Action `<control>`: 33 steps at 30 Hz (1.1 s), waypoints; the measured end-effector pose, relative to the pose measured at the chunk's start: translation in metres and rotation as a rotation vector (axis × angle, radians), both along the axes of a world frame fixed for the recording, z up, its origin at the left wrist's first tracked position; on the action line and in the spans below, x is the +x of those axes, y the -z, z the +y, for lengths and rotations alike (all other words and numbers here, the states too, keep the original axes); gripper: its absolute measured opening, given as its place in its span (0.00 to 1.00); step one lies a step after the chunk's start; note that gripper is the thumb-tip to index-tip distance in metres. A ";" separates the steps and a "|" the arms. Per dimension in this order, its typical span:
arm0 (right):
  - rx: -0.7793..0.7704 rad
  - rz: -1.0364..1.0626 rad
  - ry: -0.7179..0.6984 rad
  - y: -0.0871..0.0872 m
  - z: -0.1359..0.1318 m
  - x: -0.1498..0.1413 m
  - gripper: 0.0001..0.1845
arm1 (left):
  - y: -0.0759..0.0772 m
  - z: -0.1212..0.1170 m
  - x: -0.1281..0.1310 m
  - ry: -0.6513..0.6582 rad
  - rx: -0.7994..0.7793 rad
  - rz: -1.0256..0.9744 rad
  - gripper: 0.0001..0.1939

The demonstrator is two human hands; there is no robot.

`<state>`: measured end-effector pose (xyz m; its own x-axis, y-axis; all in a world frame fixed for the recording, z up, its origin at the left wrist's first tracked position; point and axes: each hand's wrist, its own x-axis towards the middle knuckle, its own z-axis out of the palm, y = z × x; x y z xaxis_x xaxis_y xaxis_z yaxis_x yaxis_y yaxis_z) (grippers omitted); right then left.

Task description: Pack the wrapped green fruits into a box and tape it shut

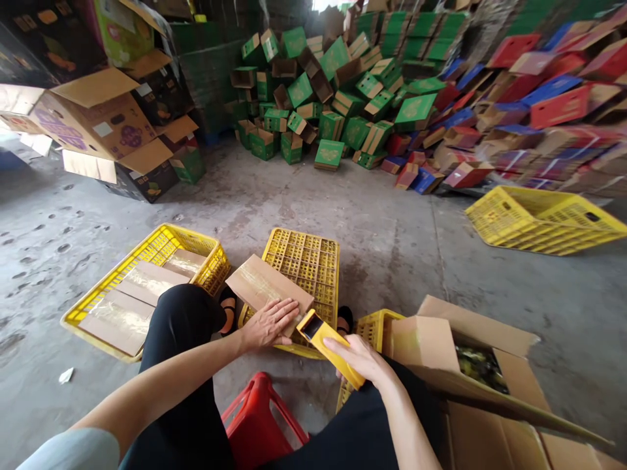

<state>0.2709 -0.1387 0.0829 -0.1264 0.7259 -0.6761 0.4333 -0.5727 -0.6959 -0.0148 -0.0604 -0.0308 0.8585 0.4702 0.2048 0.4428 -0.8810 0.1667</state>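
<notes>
My left hand (271, 322) lies flat on top of a taped cardboard box (267, 281), fingers stretched toward its right end. Under the box is an upturned yellow plastic crate (306, 258), its grid bottom facing up. In my right hand (360, 356) is a yellow handheld tool (337, 352) with a dark recess at its front end; its exact kind is unclear. That front end is at the box's right end, close to my left fingertips; whether it touches the box I cannot tell.
At left, a yellow crate (73, 320) holds several taped boxes. An open carton (426, 336) with dark packets stands at right. A red stool (257, 424) is between my legs. Green boxes (328, 153), red and blue boxes (558, 108), and another yellow crate (533, 228) lie beyond.
</notes>
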 end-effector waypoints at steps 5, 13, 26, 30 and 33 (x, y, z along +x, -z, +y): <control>-0.007 -0.015 0.014 -0.006 -0.014 0.007 0.20 | 0.003 0.005 -0.002 -0.001 0.038 0.027 0.47; 0.024 -0.002 0.015 -0.007 -0.018 0.011 0.19 | -0.002 0.002 -0.002 -0.005 0.028 0.044 0.45; -0.092 -0.151 -0.030 0.015 0.014 -0.007 0.27 | 0.002 -0.002 0.000 -0.009 0.030 0.023 0.42; -0.101 -0.271 -0.102 0.012 0.022 -0.015 0.29 | 0.004 -0.004 -0.001 -0.006 0.054 0.003 0.41; 0.015 -0.525 -0.181 0.011 0.022 -0.028 0.27 | 0.003 -0.006 -0.002 -0.003 0.079 0.007 0.41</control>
